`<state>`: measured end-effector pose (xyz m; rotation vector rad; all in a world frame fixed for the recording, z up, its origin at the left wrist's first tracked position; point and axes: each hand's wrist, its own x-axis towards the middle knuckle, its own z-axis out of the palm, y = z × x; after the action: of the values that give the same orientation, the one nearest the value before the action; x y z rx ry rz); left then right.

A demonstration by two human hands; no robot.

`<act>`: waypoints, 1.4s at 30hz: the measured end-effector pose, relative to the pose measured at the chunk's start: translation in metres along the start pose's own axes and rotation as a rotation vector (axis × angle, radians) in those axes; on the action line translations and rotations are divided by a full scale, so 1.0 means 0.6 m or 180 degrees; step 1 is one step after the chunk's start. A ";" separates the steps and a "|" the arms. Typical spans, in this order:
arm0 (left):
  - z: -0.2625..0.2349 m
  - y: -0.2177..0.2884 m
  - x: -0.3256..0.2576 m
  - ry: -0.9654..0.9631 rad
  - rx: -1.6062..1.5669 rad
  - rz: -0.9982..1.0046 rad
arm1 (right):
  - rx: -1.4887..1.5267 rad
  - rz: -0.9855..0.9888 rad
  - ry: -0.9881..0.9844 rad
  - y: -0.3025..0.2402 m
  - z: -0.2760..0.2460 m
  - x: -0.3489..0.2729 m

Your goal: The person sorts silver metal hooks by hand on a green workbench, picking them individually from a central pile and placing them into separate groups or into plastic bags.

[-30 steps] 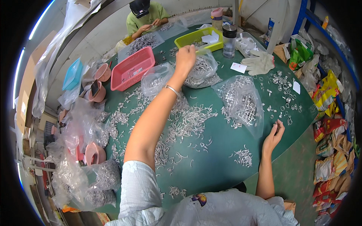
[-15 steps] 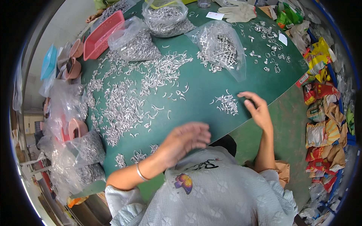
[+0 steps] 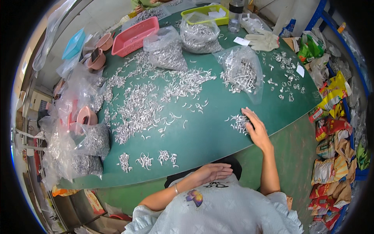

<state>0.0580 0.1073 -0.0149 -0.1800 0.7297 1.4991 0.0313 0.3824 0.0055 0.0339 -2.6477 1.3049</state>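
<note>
My right grip (image 3: 255,128) is loosely open, fingers stretched and slightly curved, at the right side of a small pile of curved metal pieces (image 3: 236,122) near the right part of the desk's (image 3: 210,136) near edge; I cannot tell whether it has hold of any. My left grip (image 3: 213,174) is flat, fingers extended together, before my shirt (image 3: 218,210), with nothing visible in it. A broad spread of metal pieces (image 3: 136,111) lies to the left, and a clear bag of metal parts (image 3: 244,70) sits beyond my right grip.
</note>
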 end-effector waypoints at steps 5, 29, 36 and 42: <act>0.005 -0.004 0.036 -0.0180 -0.0195 0.0099 | 0.0010 -0.0144 -0.0131 -0.005 0.003 0.020; 0.026 -0.032 0.245 -0.2141 -0.2999 0.1171 | -0.0879 -0.1714 -0.1861 -0.012 0.004 -0.028; 0.022 -0.028 0.199 -0.1404 -0.2562 0.0705 | -0.0374 -0.2241 -0.0826 -0.008 0.024 -0.106; 0.015 -0.034 0.218 -0.1928 -0.2492 0.0866 | 0.0117 -0.2369 0.0052 0.011 0.063 -0.140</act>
<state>0.0679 0.2193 -0.0850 -0.2008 -0.3546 1.9105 0.1070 0.3512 -0.0370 0.9054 -2.2235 1.0632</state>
